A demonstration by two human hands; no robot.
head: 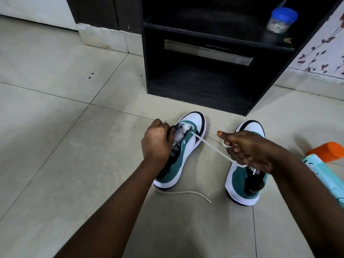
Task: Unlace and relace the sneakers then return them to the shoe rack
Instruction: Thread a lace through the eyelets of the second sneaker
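L hand (158, 142) grips sneaker (183, 146) tongue; R hand (249, 149) pulls lace (210, 146); toe toward rack (204, 71).

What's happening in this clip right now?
A person sits on the tiled floor working on the left sneaker. The left hand grips its tongue area, while the right hand pulls a white lace taut from the front eyelets. The lace's other end trails on the floor. The right sneaker stands beside it, in front of the dark shoe rack.

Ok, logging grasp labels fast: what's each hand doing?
Left hand: grips the left sneaker at its tongue.
Right hand: fingers curled round the white lace.
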